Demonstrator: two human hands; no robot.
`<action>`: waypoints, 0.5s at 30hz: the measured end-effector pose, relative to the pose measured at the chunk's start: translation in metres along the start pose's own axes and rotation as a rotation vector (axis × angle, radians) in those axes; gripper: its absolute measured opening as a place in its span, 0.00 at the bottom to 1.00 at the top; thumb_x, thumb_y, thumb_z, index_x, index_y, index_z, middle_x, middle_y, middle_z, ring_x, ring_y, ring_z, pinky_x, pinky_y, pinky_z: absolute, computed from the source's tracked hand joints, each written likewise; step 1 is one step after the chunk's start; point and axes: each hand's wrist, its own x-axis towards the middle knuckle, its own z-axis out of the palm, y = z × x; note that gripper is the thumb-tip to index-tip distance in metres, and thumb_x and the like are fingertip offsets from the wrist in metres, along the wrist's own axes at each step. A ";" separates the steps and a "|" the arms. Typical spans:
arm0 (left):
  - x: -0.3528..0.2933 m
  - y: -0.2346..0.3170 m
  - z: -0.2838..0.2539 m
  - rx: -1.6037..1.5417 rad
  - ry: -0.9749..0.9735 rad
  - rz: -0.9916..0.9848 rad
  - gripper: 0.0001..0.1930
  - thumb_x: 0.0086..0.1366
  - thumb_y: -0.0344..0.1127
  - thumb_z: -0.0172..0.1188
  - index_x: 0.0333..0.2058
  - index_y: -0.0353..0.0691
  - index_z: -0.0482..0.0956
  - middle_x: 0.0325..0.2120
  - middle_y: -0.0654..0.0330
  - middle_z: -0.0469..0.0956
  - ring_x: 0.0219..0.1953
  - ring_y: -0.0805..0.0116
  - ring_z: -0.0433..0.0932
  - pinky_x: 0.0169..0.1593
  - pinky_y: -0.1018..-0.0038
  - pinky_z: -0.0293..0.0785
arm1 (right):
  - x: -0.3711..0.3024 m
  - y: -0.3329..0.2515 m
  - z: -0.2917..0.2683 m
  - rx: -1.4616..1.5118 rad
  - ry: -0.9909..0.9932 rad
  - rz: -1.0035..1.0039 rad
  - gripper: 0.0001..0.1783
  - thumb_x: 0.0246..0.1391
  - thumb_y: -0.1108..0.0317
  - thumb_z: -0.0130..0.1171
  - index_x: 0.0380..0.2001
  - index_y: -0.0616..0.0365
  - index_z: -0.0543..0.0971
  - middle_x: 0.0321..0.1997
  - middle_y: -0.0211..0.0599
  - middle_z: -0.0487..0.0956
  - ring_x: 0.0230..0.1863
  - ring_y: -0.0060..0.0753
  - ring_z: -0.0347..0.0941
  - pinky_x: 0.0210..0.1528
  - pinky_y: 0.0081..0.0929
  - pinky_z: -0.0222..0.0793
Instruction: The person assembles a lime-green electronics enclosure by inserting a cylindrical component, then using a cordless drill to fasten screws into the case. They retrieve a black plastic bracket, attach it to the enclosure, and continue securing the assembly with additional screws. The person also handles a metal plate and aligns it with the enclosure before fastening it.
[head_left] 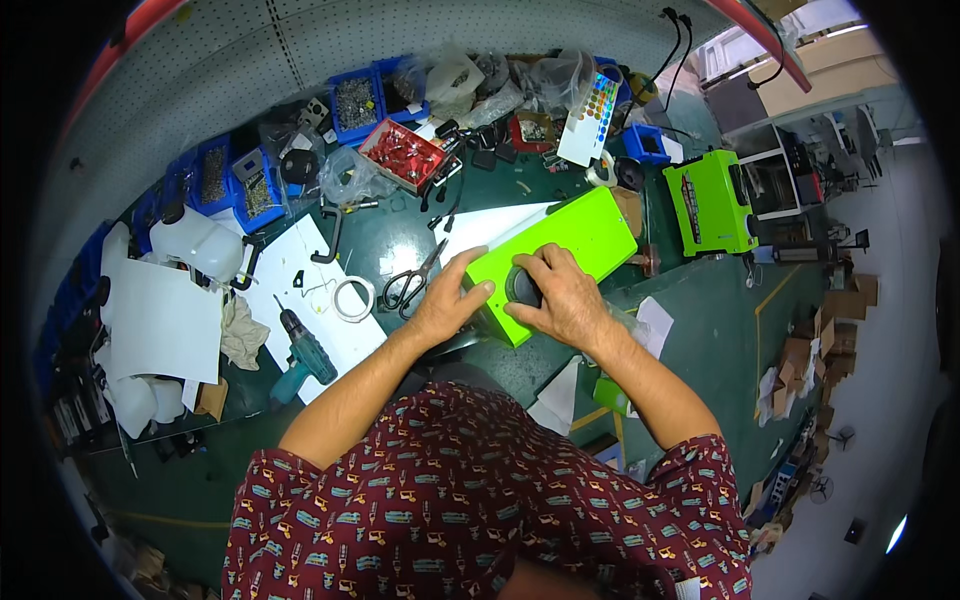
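- Drill [308, 350]: unheld, at 8 o'clock from the green box [590, 238].
- Left hand [452, 298]: fingers spread on the box's 8 o'clock end.
- Black ring [521, 288]: already against the box; cannot tell if fixed.
- Right hand [566, 300]: fingers pinching the ring.
- Green box: on the worktop [490, 190], straight ahead at 12 o'clock.
- Green unit [712, 203], 2 o'clock: looks further assembled.

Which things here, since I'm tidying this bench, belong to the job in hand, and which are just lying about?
In the job:
green box, touched by left hand
black round part, held by right hand

Apparently lying about:
cordless drill
scissors
red box of small parts
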 end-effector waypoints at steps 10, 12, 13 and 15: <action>0.002 0.000 -0.005 0.009 -0.019 -0.013 0.31 0.72 0.43 0.60 0.68 0.35 0.65 0.61 0.43 0.73 0.64 0.52 0.72 0.68 0.62 0.66 | -0.010 0.059 -0.017 1.006 0.297 0.319 0.15 0.56 0.70 0.58 0.47 0.58 0.78 0.46 0.34 0.77 0.47 0.29 0.75 0.49 0.29 0.75; 0.003 0.002 -0.004 0.015 -0.018 -0.029 0.32 0.71 0.44 0.61 0.68 0.35 0.65 0.61 0.43 0.73 0.65 0.52 0.72 0.68 0.62 0.66 | -0.012 0.063 0.018 0.583 0.402 0.158 0.15 0.57 0.62 0.68 0.42 0.58 0.78 0.41 0.37 0.79 0.44 0.36 0.77 0.48 0.35 0.75; 0.002 0.009 -0.006 0.031 -0.010 -0.051 0.32 0.71 0.44 0.61 0.68 0.34 0.66 0.62 0.43 0.73 0.65 0.52 0.72 0.69 0.62 0.65 | -0.013 0.045 0.017 0.307 0.415 0.091 0.21 0.51 0.59 0.74 0.42 0.58 0.78 0.45 0.43 0.79 0.48 0.45 0.76 0.50 0.40 0.74; 0.004 0.013 -0.006 0.058 0.019 -0.055 0.33 0.71 0.44 0.63 0.68 0.34 0.66 0.62 0.43 0.74 0.65 0.53 0.73 0.68 0.63 0.66 | -0.011 0.034 0.017 0.062 0.326 0.157 0.27 0.46 0.56 0.78 0.45 0.58 0.79 0.51 0.47 0.78 0.54 0.51 0.74 0.54 0.43 0.73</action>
